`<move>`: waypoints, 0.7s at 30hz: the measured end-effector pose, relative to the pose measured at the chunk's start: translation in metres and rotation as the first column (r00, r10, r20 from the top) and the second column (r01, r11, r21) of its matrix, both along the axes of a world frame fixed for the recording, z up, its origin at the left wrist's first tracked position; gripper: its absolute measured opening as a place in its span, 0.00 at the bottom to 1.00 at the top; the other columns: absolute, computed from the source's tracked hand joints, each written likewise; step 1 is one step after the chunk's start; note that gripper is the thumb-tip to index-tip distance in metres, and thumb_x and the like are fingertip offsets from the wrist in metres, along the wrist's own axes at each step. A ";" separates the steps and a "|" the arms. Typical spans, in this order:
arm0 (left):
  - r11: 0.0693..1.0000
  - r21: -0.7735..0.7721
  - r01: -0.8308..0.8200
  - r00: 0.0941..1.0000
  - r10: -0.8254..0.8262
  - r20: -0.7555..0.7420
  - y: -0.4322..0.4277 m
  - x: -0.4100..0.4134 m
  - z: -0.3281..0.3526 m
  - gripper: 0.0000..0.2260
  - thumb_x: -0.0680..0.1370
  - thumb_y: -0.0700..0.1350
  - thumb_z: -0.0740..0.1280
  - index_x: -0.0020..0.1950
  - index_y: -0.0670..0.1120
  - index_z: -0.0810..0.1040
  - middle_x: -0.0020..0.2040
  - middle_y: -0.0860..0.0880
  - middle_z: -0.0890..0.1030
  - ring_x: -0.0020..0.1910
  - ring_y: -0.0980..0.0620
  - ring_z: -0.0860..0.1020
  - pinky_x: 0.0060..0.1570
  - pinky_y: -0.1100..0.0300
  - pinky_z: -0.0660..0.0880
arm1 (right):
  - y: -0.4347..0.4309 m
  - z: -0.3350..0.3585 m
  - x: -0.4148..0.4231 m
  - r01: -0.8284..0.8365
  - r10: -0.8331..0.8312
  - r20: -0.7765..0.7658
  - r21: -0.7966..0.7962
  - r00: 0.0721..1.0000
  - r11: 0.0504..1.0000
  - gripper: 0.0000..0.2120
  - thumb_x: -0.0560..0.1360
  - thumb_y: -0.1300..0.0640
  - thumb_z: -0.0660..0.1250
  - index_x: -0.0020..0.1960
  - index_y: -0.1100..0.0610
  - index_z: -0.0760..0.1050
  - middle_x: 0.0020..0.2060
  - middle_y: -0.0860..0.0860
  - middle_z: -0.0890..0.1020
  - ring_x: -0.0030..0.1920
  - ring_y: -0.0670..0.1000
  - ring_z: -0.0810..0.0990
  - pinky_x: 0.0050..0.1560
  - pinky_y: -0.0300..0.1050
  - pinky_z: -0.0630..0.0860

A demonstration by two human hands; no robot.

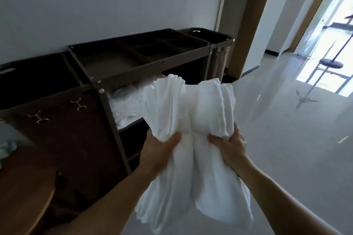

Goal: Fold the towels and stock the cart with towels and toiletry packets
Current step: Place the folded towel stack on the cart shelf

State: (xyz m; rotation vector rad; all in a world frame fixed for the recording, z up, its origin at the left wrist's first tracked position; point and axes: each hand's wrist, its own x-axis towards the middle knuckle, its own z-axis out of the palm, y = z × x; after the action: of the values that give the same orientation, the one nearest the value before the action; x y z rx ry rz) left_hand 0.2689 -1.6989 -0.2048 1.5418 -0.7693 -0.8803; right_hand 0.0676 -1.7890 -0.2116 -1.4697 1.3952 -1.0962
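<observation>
A bundle of folded white towels (191, 112) is held at the frame's centre, clamped at its middle by the left hand (160, 150) and the right hand (229, 149), set side by side. Its long axis runs from lower centre upward. The housekeeping cart's (107, 82) open shelf (129, 124), already bearing white linen (124, 105), lies up and left of the hands. The left hand is judged nearer to it.

Both hands, left hand (162, 150) and right hand (228, 145), grip a bunched stack of white towels (191, 112) held up just beside the dark cart (107, 80) at ten o'clock.
</observation>
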 end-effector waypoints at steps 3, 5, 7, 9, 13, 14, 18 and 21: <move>1.000 -0.008 0.006 1.000 -0.006 0.000 -0.043 -0.024 -0.001 0.43 0.58 0.66 0.76 0.70 0.54 0.71 0.58 0.55 0.81 0.56 0.52 0.81 0.61 0.46 0.77 | -0.039 -0.003 -0.025 0.030 -0.030 -0.004 -0.015 1.000 0.999 0.44 0.55 0.43 0.74 0.71 0.40 0.69 0.43 0.31 0.76 0.38 0.26 0.71 0.35 0.20 0.66; 1.000 -0.007 0.010 1.000 -0.010 0.020 -0.075 -0.032 -0.003 0.43 0.58 0.67 0.76 0.70 0.54 0.71 0.58 0.56 0.81 0.56 0.52 0.81 0.60 0.46 0.77 | -0.069 -0.006 -0.033 0.042 -0.043 -0.005 -0.030 0.999 0.999 0.45 0.54 0.42 0.74 0.71 0.42 0.70 0.43 0.29 0.74 0.38 0.24 0.70 0.36 0.18 0.66; 1.000 -0.015 0.007 0.999 -0.006 0.043 -0.109 -0.036 -0.008 0.44 0.58 0.67 0.75 0.71 0.55 0.69 0.60 0.56 0.80 0.57 0.51 0.80 0.61 0.45 0.77 | -0.103 -0.011 -0.035 0.038 -0.038 0.008 -0.060 0.999 0.997 0.48 0.51 0.38 0.74 0.71 0.44 0.70 0.44 0.30 0.74 0.39 0.21 0.71 0.37 0.18 0.66; 1.000 -0.025 -0.011 0.998 0.012 0.061 -0.148 -0.034 -0.016 0.45 0.58 0.69 0.73 0.72 0.56 0.68 0.60 0.57 0.79 0.58 0.50 0.79 0.61 0.45 0.76 | -0.145 -0.016 -0.032 0.016 -0.016 0.010 -0.090 1.000 0.996 0.50 0.50 0.36 0.72 0.72 0.45 0.69 0.45 0.30 0.74 0.41 0.18 0.70 0.37 0.17 0.65; 0.996 -0.066 -0.056 0.998 0.059 0.032 -0.234 -0.025 -0.044 0.43 0.58 0.70 0.73 0.70 0.60 0.67 0.58 0.62 0.77 0.59 0.53 0.78 0.61 0.48 0.76 | -0.241 -0.031 -0.018 -0.037 0.037 -0.002 -0.134 0.999 0.990 0.46 0.51 0.37 0.73 0.70 0.42 0.69 0.51 0.35 0.79 0.46 0.24 0.73 0.40 0.18 0.67; 0.995 -0.076 -0.071 0.997 0.072 0.016 -0.256 -0.023 -0.052 0.42 0.59 0.70 0.74 0.70 0.61 0.67 0.58 0.63 0.78 0.58 0.56 0.78 0.60 0.51 0.76 | -0.267 -0.036 -0.014 -0.057 0.057 -0.008 -0.131 0.998 0.990 0.45 0.52 0.38 0.73 0.69 0.42 0.70 0.53 0.37 0.80 0.48 0.27 0.75 0.42 0.20 0.68; 0.983 -0.119 -0.137 0.990 0.134 -0.039 -0.329 -0.011 -0.075 0.34 0.61 0.66 0.76 0.65 0.65 0.69 0.55 0.65 0.81 0.54 0.65 0.79 0.53 0.62 0.75 | -0.356 -0.056 0.004 -0.145 0.143 -0.028 -0.121 0.989 0.982 0.46 0.54 0.37 0.74 0.71 0.43 0.69 0.58 0.41 0.80 0.54 0.35 0.77 0.46 0.24 0.70; 0.979 -0.146 -0.145 0.989 0.144 -0.015 -0.373 -0.005 -0.098 0.31 0.68 0.55 0.77 0.68 0.61 0.69 0.59 0.64 0.80 0.58 0.65 0.79 0.54 0.63 0.76 | -0.410 -0.077 0.017 -0.212 0.213 -0.002 -0.113 0.977 0.971 0.45 0.56 0.37 0.75 0.71 0.39 0.66 0.62 0.43 0.78 0.60 0.40 0.76 0.54 0.35 0.72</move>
State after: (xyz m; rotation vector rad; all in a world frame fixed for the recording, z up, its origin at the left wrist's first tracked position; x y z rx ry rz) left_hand 0.2639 -2.0715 -0.3024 1.4456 -0.6935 -0.7045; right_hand 0.0848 -2.1990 -0.2891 -1.6500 1.1539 -1.0579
